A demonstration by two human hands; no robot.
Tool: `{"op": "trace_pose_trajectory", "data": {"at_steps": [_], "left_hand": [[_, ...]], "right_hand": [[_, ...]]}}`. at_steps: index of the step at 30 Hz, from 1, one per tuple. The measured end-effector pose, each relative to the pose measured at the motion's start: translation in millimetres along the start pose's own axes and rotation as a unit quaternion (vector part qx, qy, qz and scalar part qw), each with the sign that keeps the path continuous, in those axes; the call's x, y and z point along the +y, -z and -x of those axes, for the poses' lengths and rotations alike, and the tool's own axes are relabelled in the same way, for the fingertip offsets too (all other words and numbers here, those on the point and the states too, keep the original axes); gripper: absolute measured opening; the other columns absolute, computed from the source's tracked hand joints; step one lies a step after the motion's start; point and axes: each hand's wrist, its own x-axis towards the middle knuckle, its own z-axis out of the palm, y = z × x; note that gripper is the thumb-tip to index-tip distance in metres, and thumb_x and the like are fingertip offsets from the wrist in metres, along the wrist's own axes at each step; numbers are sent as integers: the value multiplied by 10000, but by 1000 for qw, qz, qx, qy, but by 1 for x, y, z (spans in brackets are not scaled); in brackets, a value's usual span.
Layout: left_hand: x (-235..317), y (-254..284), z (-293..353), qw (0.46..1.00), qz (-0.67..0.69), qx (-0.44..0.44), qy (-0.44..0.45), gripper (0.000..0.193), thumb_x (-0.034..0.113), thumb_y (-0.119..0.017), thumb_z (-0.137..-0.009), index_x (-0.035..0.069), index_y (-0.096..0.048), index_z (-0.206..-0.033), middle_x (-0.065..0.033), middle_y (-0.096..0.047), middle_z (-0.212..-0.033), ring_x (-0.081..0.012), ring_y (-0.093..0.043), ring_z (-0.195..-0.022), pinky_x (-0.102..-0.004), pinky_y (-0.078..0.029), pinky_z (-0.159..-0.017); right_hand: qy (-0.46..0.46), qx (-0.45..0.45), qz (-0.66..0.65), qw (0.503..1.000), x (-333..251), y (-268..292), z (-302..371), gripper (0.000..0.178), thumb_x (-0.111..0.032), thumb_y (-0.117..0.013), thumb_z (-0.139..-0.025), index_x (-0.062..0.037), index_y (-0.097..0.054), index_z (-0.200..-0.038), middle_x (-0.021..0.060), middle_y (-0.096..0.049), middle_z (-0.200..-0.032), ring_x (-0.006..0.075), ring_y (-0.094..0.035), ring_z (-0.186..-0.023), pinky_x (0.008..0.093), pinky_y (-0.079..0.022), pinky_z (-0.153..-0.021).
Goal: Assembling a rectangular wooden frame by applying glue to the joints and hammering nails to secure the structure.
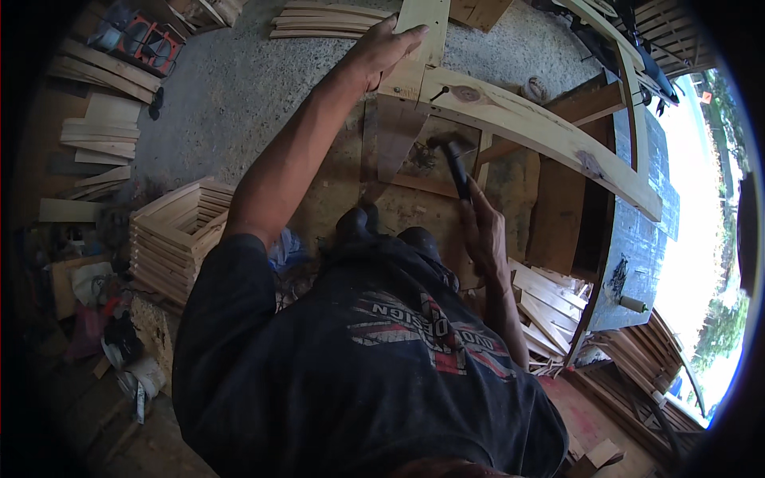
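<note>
With my left hand I grip the edge of an upright pale wooden board, thumb stretched across its face. This board meets a long wooden rail at a corner, forming part of a frame. A dark nail stands partly out of the wood near that joint. Below the rail, my right hand is closed around the handle of a hammer. The hammer's dark head is apart from the nail, a little lower and to its right.
Stacked wooden frames stand at my left. Several loose boards lie beyond them, and thin slats rest on the floor ahead. A grey-blue panel is at my right, beside a heap of wood offcuts.
</note>
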Motion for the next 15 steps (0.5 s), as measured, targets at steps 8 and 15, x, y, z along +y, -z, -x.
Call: {"op": "trace_pose_trajectory", "data": {"at_steps": [8,15], "left_hand": [[6,-1,-11,981,-172,-23,-88,873,406,-851,-762,0,-430,-1409,-170,-589,-1323,-235,-567,-1248,-358,-464,-1075],[8,-1,-7,974,-194,-12,-113,896,407,-856,-753,-5,-419,-1417,-188,-604,-1303,-235,-589,-1228,-348,-481,-1059]], "right_hand": [[358,-173,291,870,-35,60,-38,482,-92,-719,-825,-226,-666,-1284,71,-636,-773,210,-655,-667,362,-517,-574],[348,-144,307,874,-40,59,-58,364,-205,-724,-834,-241,-701,-1196,59,-658,-804,238,-679,-644,379,-549,-563]]}}
